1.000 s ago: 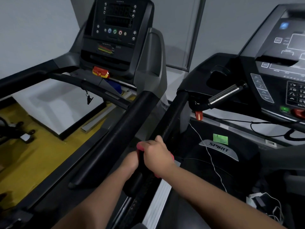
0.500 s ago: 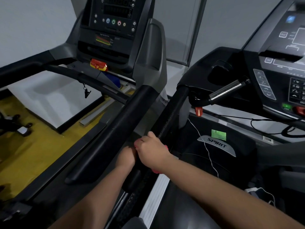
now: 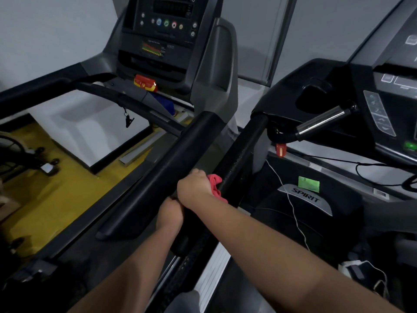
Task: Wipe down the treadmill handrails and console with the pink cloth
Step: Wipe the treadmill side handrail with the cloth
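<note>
Yellow floor (image 3: pixel 56 188) fills the left of the frame. A wheeled chair base (image 3: pixel 48 168) stands at the left edge. At right, a white cable (image 3: pixel 292 206) runs past a green sticker (image 3: pixel 308 184).

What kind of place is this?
Probably a gym or fitness room: a treadmill console on the left, a second treadmill with a SPIRIT motor cover beside it, and a right hand holding a pink cloth at a handrail.
</note>
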Motion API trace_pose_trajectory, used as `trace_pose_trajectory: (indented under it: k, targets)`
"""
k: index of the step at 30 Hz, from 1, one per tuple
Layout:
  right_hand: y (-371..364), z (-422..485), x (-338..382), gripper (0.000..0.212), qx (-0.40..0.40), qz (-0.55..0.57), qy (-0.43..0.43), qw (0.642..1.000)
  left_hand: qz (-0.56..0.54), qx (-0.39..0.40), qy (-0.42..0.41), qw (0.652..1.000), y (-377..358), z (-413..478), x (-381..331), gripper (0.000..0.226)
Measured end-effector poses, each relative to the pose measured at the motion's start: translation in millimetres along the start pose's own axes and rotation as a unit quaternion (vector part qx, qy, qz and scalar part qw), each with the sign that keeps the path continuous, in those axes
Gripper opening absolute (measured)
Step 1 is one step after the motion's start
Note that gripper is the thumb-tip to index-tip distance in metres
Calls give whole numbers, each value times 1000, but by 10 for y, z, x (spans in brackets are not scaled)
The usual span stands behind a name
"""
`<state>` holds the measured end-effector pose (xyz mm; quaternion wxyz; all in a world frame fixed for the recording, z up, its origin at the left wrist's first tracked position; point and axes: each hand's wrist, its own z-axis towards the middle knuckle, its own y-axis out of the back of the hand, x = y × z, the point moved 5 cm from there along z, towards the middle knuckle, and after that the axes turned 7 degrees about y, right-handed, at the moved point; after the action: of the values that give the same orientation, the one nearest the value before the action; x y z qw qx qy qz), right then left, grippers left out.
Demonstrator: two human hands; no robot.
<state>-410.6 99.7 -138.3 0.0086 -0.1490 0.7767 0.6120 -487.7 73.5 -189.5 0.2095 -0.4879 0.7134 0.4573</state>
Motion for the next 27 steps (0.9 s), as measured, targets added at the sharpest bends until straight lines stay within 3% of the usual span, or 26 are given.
trace_pose_trajectory:
  k: [2,4,5,9,14,19,23,27]
  targets:
    - [44,-194,-22,21,-122,55,-11,991,19,8,-18,1000,-6,7,-15,22]
    - [34,-406,-86,9,-271,97,-32,957,64,22,-40,997,-40,46,-19,21]
    - [-43,-500,-122,14,-327,124,-38,936,77,24,-48,996,-50,45,-47,23]
    - [-449,-752,-322,24,-436,236,-47,867,82,32,-40,995,-73,51,-93,26]
    - [-757,-861,-390,16,-445,449,-38,773,51,19,-71,996,-73,-49,-125,23]
    - [-931,-947,-382,4,-395,581,-122,701,166,-44,-244,955,-88,-337,-367,18]
    - [-979,-928,-413,12,-361,658,-196,631,194,1,-191,962,-257,-294,-463,21]
    - [-1051,-866,-355,10,-312,741,-319,502,156,4,-148,977,-344,-285,-510,16]
